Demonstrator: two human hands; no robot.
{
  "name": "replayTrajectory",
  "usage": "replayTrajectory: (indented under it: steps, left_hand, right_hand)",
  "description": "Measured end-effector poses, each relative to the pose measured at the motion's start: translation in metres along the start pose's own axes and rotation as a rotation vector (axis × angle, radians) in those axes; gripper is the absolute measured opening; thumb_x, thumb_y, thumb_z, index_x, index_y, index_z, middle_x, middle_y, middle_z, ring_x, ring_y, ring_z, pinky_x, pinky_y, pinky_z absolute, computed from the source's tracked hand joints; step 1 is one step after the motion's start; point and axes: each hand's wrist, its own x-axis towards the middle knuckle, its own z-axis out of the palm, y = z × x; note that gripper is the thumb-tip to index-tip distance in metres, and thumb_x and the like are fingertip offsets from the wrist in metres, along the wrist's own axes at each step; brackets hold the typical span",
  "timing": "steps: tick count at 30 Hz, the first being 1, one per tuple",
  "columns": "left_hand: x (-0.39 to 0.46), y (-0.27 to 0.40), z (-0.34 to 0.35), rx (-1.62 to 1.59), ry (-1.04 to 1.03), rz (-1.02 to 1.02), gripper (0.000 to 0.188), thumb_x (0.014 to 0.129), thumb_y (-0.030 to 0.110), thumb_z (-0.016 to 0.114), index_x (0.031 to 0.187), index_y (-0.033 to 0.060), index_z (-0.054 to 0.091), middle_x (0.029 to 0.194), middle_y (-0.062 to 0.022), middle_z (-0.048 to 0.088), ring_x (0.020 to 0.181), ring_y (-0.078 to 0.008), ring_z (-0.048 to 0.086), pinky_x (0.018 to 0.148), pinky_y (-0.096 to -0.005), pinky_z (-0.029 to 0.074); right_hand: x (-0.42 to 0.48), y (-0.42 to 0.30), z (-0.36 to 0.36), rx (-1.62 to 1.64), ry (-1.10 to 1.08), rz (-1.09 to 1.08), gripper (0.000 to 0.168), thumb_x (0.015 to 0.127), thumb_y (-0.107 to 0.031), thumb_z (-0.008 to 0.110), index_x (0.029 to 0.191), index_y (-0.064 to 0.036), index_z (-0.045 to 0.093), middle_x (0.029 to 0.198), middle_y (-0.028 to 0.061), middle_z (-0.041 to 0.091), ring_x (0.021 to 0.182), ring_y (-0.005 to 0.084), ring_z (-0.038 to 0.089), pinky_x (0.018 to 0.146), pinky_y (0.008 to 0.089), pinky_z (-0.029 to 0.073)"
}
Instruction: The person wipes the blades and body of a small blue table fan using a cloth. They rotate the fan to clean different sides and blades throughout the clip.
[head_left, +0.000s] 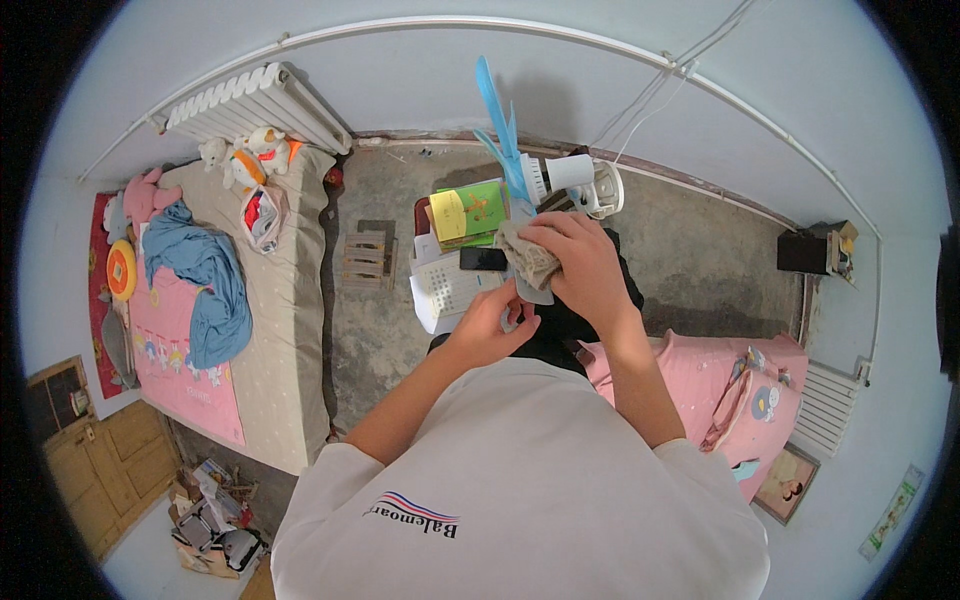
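My right hand grips a crumpled beige-brown cloth and presses it on a pale flat piece. With bent fingers, my left hand holds the lower end of that piece, which may be a fan blade. Beyond the cloth is a fan head with light blue blades and a white motor housing; its white round base lies to the right. A black phone rests left of the cloth, on papers. Green and yellow booklets lie behind the phone.
A low wooden stool stands on the concrete floor at left. Further left, a bed bears plush toys and a blue garment. A pink-covered bed is at right. A cable runs down the wall near the fan base.
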Motion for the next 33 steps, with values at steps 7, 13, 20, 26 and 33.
replayTrajectory:
  steps: [7,13,20,26,33]
  left_hand:
    - [0.001,0.003,-0.002,0.036,0.027,0.034,0.026,0.086,0.01,0.078,0.099,0.0011,0.057,0.08,-0.0087,0.066,0.068,-0.0239,0.061,0.063,-0.0371,0.05]
    - [0.003,0.008,0.001,0.019,0.038,0.035,0.025,0.086,0.01,0.078,0.098,0.0017,0.058,0.078,-0.0076,0.066,0.066,-0.0229,0.061,0.062,-0.0369,0.05]
    - [0.003,-0.001,-0.002,0.025,0.063,0.102,0.024,0.084,0.011,0.079,0.1,0.0025,0.063,0.076,-0.0096,0.063,0.065,-0.0249,0.059,0.06,-0.0377,0.048]
    - [0.004,-0.003,-0.003,0.061,0.05,0.095,0.023,0.084,0.011,0.079,0.1,0.0028,0.065,0.076,-0.0103,0.062,0.065,-0.024,0.059,0.059,-0.0379,0.048]
    - [0.004,0.003,0.0,0.02,0.041,0.048,0.021,0.086,0.012,0.079,0.097,0.0025,0.063,0.077,-0.0073,0.065,0.066,-0.0216,0.061,0.059,-0.0364,0.048]
  right_hand:
    - [0.0,0.007,0.007,0.022,0.008,0.027,0.05,0.069,0.004,0.074,0.117,-0.011,0.075,0.118,0.0078,0.071,0.11,0.034,0.066,0.096,0.0448,0.053]
    - [-0.015,-0.001,-0.004,0.099,-0.017,0.005,0.055,0.07,0.012,0.065,0.12,-0.01,0.073,0.122,0.009,0.07,0.113,0.0353,0.064,0.097,0.0441,0.053]
    - [-0.025,-0.023,-0.026,0.08,-0.095,-0.051,0.06,0.066,0.009,0.069,0.121,-0.016,0.076,0.121,0.0066,0.066,0.115,0.0343,0.062,0.098,0.044,0.052]
    - [-0.021,-0.025,-0.027,0.051,-0.06,-0.124,0.053,0.066,0.006,0.071,0.112,-0.017,0.079,0.121,0.0066,0.066,0.116,0.0342,0.061,0.097,0.0441,0.052]
    - [-0.014,-0.011,-0.011,0.058,-0.054,-0.072,0.048,0.066,0.002,0.076,0.109,-0.018,0.078,0.12,0.0063,0.066,0.117,0.0331,0.063,0.098,0.0446,0.052]
